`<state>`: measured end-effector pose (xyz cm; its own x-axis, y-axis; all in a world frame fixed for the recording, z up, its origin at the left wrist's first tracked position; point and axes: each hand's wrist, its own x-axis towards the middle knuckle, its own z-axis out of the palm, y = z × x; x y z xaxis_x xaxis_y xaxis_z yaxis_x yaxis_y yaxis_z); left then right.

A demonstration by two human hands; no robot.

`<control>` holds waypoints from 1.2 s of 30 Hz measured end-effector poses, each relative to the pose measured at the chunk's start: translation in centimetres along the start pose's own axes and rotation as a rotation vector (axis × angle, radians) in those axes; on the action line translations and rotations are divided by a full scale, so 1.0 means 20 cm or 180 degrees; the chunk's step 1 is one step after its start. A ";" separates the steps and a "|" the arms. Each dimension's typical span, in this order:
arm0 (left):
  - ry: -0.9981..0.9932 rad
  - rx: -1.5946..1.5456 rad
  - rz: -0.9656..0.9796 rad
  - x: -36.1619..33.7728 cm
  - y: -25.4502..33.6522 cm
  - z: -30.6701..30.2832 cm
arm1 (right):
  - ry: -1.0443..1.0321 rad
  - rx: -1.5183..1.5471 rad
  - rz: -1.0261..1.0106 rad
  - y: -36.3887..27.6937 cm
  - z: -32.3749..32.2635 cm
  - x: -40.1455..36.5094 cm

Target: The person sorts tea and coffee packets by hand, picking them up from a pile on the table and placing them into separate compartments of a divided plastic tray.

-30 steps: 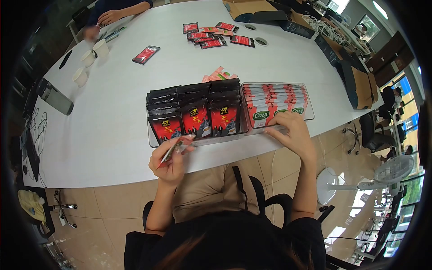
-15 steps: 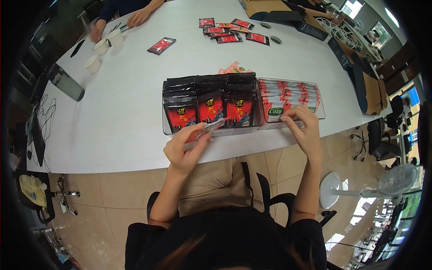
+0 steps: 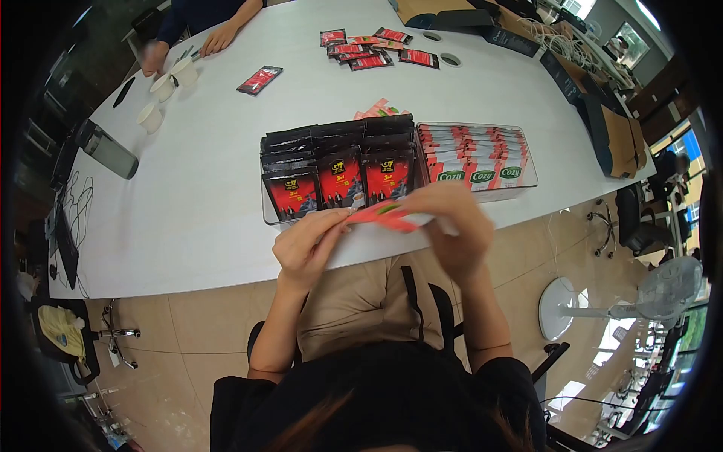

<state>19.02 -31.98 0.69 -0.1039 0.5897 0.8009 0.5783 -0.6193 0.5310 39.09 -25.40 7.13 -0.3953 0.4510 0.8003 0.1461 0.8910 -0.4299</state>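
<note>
My left hand pinches pink-and-green sachets by their left end, in front of the clear boxes. My right hand, smeared by motion, has its fingers at the right end of the same sachets. Just behind my left hand stands a clear box packed with black-and-red G7 coffee sachets. Beside it, behind my right hand, a second clear box holds rows of red-and-white Cozy sachets.
Loose red sachets lie in a pile at the far side, one sachet apart. Paper cups and a bottle stand at left, near another person's hands. Cardboard boxes line the right edge.
My right hand has moved left from the Cozy box to my left hand, and a pink sachet now spans between them. The view has shifted slightly.
</note>
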 end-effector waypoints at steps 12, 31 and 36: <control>0.0132 -0.0171 0.1337 0.25 0.33 -0.24 | -0.1037 -0.2131 0.1085 0.40 -0.72 -0.07; -0.0673 -0.0197 0.1029 0.38 0.77 -0.47 | -0.0869 -0.1425 0.1272 0.38 -0.46 -0.13; -0.0171 0.0630 0.1452 0.37 0.54 -0.22 | -0.1059 -0.1731 0.1181 0.38 -0.47 -0.14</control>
<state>20.92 -36.58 13.51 0.2341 0.3107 0.9212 0.6982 -0.7132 0.0631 49.90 -19.31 5.51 -0.4741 0.7649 0.4361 0.7185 0.6224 -0.3105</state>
